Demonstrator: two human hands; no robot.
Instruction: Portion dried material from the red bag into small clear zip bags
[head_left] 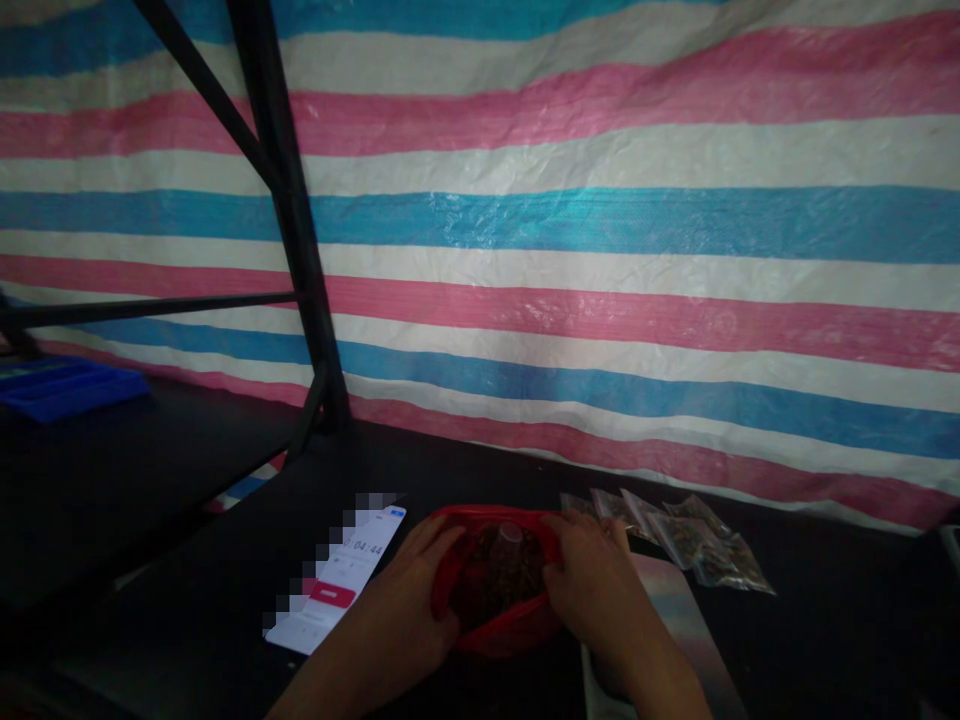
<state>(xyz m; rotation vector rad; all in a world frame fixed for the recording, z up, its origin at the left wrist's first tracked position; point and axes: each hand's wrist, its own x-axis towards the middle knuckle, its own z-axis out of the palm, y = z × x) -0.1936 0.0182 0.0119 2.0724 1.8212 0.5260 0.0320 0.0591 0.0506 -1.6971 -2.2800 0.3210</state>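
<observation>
red bag [495, 625] of brown bits is held open between left hand [409, 600] and right hand [592, 590], both gripping its rim. a slack grip and it could get spilled onto the phone [337, 580] just left.

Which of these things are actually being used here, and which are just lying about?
In use: red bag of brown bits, held open by left hand and right hand; small clear cup inside it.

Lying about: phone, small clear packets, blue tray, black shelf frame.
</observation>
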